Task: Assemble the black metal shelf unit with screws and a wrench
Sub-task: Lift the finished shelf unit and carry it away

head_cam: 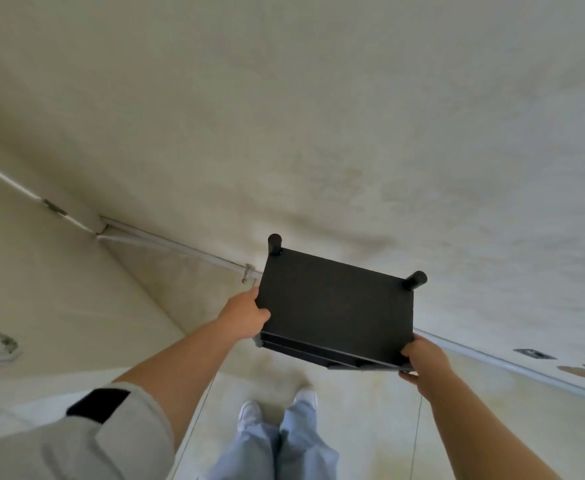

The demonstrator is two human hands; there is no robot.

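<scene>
Standing on the pale floor [370, 427], the person carries the black metal shelf unit [336, 306] clear of it, near the wall [318, 116]. Right hand [422, 362] clamps the near corner, thumb on top; left hand [246, 313] wraps the side edge, presumably for balance. Matte, flat panel; 2 round post ends [274, 243] at the far corners.

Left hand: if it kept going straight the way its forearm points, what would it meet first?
The left hand already grips the left edge of the black shelf unit, so that comes first. Beyond it the line probably reaches the pale wall; depth is unclear.
</scene>
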